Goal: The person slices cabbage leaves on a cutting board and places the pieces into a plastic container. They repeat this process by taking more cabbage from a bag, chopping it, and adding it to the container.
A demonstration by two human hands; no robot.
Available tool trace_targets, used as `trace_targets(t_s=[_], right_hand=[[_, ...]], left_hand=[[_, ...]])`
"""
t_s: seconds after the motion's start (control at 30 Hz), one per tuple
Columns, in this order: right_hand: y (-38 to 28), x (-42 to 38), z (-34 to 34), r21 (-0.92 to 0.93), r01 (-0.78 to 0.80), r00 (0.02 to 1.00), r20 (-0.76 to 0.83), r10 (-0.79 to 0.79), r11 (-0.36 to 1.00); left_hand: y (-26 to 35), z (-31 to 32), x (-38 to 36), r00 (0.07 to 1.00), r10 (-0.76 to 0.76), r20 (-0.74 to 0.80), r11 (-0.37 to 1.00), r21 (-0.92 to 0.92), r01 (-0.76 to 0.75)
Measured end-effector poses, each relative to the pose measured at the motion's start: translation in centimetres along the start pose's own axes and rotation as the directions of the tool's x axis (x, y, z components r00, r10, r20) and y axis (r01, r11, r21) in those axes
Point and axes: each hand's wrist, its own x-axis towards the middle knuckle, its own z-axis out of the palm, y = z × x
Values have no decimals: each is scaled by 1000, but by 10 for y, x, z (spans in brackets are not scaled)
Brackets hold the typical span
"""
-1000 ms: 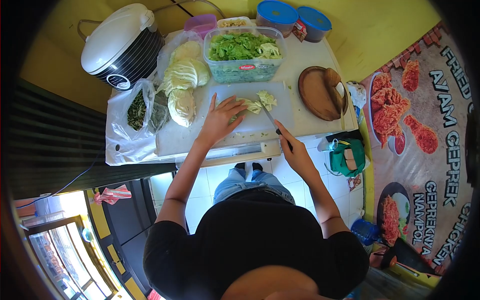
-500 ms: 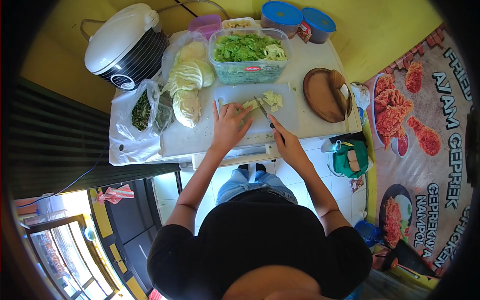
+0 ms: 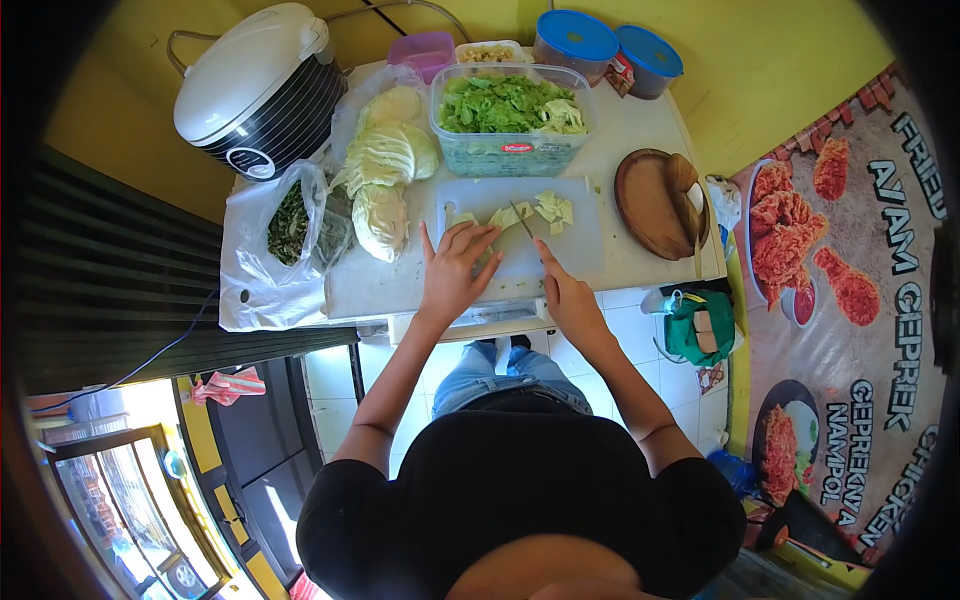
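Note:
My left hand (image 3: 458, 268) is over the left part of a pale cutting board (image 3: 585, 250), its bent fingers pressing on pale green cabbage leaf (image 3: 508, 215). In my right hand (image 3: 570, 305) is a knife (image 3: 522, 221), index finger stretched along it toward the blade. The blade meets the cabbage just right of my left fingertips. Cut cabbage pieces (image 3: 553, 207) lie to the right of the blade. Left of the board sit cabbage heads (image 3: 381, 222), the upper ones partly in clear plastic.
Behind the board stands a clear tub (image 3: 515, 160) of chopped greens. A wooden plate (image 3: 640, 205) with a mortar-like piece is at right. At left are a plastic bag (image 3: 260, 290) of dark leaves and a rice cooker (image 3: 255, 95). Blue-lidded containers (image 3: 578, 35) stand at the back.
The camera view has shifted slightly. The knife, in my right hand, has changed its angle a little over the cabbage; my left hand stays nearly in place.

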Motion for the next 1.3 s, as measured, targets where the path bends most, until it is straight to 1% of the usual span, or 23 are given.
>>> trace_targets(t_s=[0.07,0.2,0.27,0.3,0.37,0.47,0.6,0.7,0.77,0.8,0.87,0.9,0.97,1.07,1.2,1.27,1.3], right_hand=[[0,-2,-3,32,7,1000,0,-7,999],[11,-19,0,1,57,997,-54,-57,998],[9,-22,-4,48,-16,1000,-8,16,999],[10,-21,-3,46,-15,1000,-9,16,999],[13,-16,-1,129,25,999,-45,-20,991],[12,-4,1,176,61,997,-60,-51,983],[7,7,-2,209,28,999,-38,-21,977],[12,6,-1,193,65,997,-41,-58,979],[15,-2,-4,222,18,1000,-11,-16,975],[16,-5,-6,221,19,1000,-8,-18,975],[17,-9,-7,289,8,1000,12,-12,957],[17,-9,-7,289,8,1000,17,-13,957],[14,-8,-5,379,40,999,-36,-29,925],[7,-4,-3,341,71,997,-10,-72,937],[-1,0,-7,329,70,997,12,-78,942],[-5,1,-11,315,-12,997,82,-14,949],[-5,1,-11,315,-13,996,84,-14,949]], left_hand=[[1,0,-1,1000,-1,7,1000,0,1],[-1,1,-2,1000,8,7,1000,10,-8],[-1,1,-2,1000,-5,25,1000,1,5],[-1,1,-3,999,-18,46,1000,-7,18],[-1,2,-4,999,-10,35,1000,-4,10],[1,0,-2,1000,-2,30,1000,-5,2],[2,0,-2,998,-1,56,1000,4,1],[2,-2,-2,998,10,60,1000,-1,-10],[3,-3,-1,998,12,70,1000,6,-12],[5,-3,-1,997,14,81,1000,10,-15],[6,-2,0,997,15,78,1000,6,-15],[5,-2,0,997,20,75,1000,2,-20],[5,-2,-1,998,1,57,1000,-12,0],[2,-1,-4,999,-29,26,999,-27,30],[2,1,-2,999,-39,14,999,-15,39],[2,1,-2,999,-46,17,999,-23,46],[2,0,-2,998,-51,21,998,-31,51]])
